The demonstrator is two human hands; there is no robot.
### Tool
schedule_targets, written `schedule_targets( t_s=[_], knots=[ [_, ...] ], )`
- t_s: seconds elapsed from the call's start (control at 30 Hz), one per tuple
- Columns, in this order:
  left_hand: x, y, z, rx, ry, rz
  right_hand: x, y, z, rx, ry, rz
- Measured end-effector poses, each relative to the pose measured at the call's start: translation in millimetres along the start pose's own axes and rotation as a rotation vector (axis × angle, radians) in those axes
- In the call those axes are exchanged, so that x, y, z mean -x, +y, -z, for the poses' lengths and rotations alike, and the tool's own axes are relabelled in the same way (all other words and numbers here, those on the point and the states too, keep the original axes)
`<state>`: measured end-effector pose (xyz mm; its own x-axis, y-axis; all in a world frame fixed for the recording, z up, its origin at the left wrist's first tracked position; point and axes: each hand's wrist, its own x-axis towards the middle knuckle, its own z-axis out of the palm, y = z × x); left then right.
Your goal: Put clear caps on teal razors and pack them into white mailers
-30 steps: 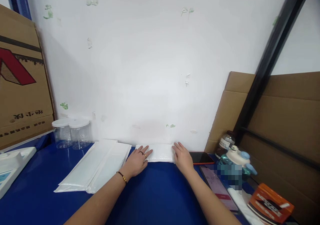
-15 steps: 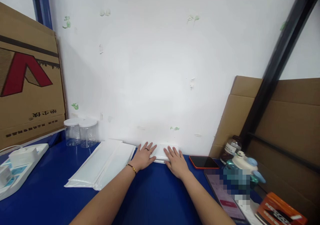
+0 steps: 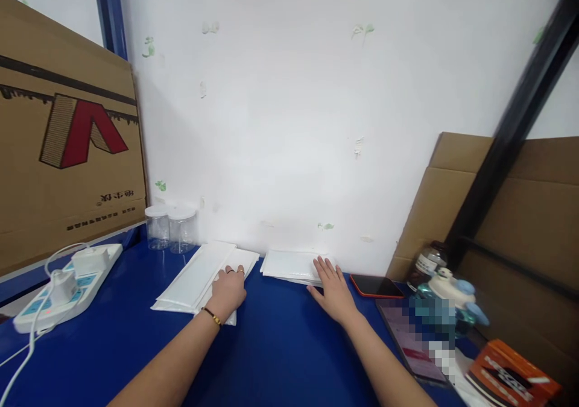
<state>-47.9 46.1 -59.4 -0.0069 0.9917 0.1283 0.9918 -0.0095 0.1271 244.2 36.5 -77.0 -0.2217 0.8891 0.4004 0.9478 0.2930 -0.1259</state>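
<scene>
Flat white envelopes (image 3: 194, 277) lie in two overlapping piles on the left of the blue table. My left hand (image 3: 228, 291) rests on the right-hand pile with its fingers curled over the envelopes; the thumb is largely hidden. Against the wall, a second stack of white envelopes (image 3: 287, 265) lies in the middle. My right hand (image 3: 335, 295) is open at this stack's right end, fingertips over its edge and thumb spread out to the left.
Two clear jars (image 3: 181, 232) with white lids and a white power strip (image 3: 93, 286) stand left. At right are a red-edged phone (image 3: 376, 286), a tablet (image 3: 409, 340), a brown bottle (image 3: 427, 264), a teal bottle (image 3: 468, 316) and an orange box (image 3: 513, 374). Cardboard (image 3: 72, 184) borders the left.
My left hand has moved left from the middle stack onto the left envelopes, its fingers now curled. My right hand stays at the middle stack. The view has shifted a little to the left.
</scene>
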Motion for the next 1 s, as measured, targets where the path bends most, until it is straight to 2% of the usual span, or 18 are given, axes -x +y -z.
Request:
schedule_targets(
  t_s=[0.2, 0.3, 0.37, 0.47, 0.53, 0.57, 0.63, 0.7, 0.73, 0.8, 0.87, 0.93, 1.0],
  knots=[
    [-18, -21, 19.7, 0.126, -0.006, -0.022, 21, -11, 13, -0.261, 0.189, -0.041],
    [-16, -32, 36.3, 0.431, -0.037, -0.030, 23, -19, 16, -0.450, 0.211, -0.079],
    [-8, -30, 45.8, 0.743, -0.176, -0.072, 22, -27, 18, -0.590, 0.205, -0.096],
    [8, -10, 50.1, 1.148, -0.607, -0.238, 20, -42, 23, -0.779, 0.184, -0.132],
    [18, 9, 44.7, 1.303, -0.851, -0.319, 20, -48, 26, -0.813, 0.172, -0.148],
    [22, 17, 40.1, 1.349, -0.939, -0.324, 20, -49, 27, -0.797, 0.173, -0.158],
    [27, 26, 29.5, 1.476, -1.016, -0.276, 22, -45, 26, -0.747, 0.207, -0.221],
    [28, 24, 20.4, 1.664, -1.030, -0.157, 24, -36, 21, -0.800, 0.259, -0.355],
    [27, 20, 17.5, 1.764, -1.034, -0.084, 25, -30, 17, -0.896, 0.281, -0.441],
    [25, 11, 15.8, 1.927, -1.050, 0.038, 26, -19, 8, -1.206, 0.300, -0.608],
    [23, 5, 19.7, 2.024, -1.003, 0.068, 25, -13, 0, -1.529, 0.286, -0.765],
    [22, 9, 28.1, 2.102, -0.835, -0.017, 24, -14, -5, -1.751, 0.250, -0.919],
    [24, 21, 38.5, 2.191, -0.579, -0.165, 21, -20, -6, -1.914, 0.215, -1.044]
  ],
)
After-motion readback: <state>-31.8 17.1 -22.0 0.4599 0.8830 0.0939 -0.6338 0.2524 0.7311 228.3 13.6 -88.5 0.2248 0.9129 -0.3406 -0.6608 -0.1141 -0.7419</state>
